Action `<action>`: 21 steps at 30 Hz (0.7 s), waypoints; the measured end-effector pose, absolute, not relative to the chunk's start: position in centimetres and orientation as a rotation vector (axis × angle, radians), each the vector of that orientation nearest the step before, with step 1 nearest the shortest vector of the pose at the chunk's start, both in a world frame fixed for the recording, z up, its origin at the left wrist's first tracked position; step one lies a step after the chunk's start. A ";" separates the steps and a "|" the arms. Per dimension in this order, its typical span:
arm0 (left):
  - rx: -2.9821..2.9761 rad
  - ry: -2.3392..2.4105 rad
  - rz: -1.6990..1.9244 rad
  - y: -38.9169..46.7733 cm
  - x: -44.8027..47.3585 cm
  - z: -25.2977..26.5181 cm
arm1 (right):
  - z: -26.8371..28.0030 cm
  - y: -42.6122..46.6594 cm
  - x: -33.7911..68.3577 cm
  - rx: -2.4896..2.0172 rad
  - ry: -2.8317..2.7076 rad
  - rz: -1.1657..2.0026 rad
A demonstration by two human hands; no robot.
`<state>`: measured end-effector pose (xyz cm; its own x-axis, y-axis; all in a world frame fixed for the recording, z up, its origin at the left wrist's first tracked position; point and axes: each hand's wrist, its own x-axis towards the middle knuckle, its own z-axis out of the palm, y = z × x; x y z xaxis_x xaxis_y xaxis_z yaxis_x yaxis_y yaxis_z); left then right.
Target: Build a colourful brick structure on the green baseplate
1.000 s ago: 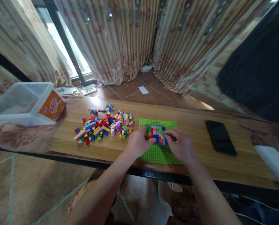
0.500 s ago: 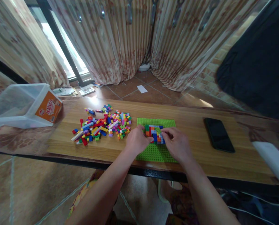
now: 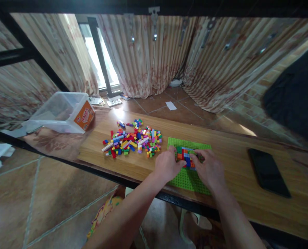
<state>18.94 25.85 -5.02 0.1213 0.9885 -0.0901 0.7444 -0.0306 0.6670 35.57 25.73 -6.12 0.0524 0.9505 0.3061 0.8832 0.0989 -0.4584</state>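
A block of colourful toy bricks (image 3: pixel 187 161), mostly red, blue, orange and green on top, sits on a lime-green studded baseplate (image 3: pixel 187 181). Around its left side my left hand (image 3: pixel 169 164) is closed, thumb along the near edge and fingers at the far left corner. My right hand (image 3: pixel 208 167) grips the block's right side, thumb and fingers curled over its edge. Parts of the block lie hidden under the fingers. Whether a small loose brick sits in the right fingertips cannot be made out.
A spread of loose bricks (image 3: pixel 133 141) lies left of the baseplate on the wooden board (image 3: pixel 146 174). Further left stands a clear plastic bin (image 3: pixel 58 116) with an orange label. A black phone (image 3: pixel 269 172) rests on the right. Curtains hang behind the table.
The view has turned left and tilted, so everything appears shifted right and lower. My right fingers have moved slightly over the block's far right part; my left hand keeps its hold.
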 end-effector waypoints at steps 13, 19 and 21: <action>1.610 1.815 0.952 28.4 8.3 -3.2 | -6.1 23.8 26.7 -1.369 -2.184 0.304; 1.811 1.733 0.758 27.5 8.7 -3.0 | -6.9 24.4 25.3 -1.425 -2.212 0.294; 1.868 1.735 0.701 27.3 9.5 -3.1 | -7.0 24.6 25.3 -1.436 -2.174 0.315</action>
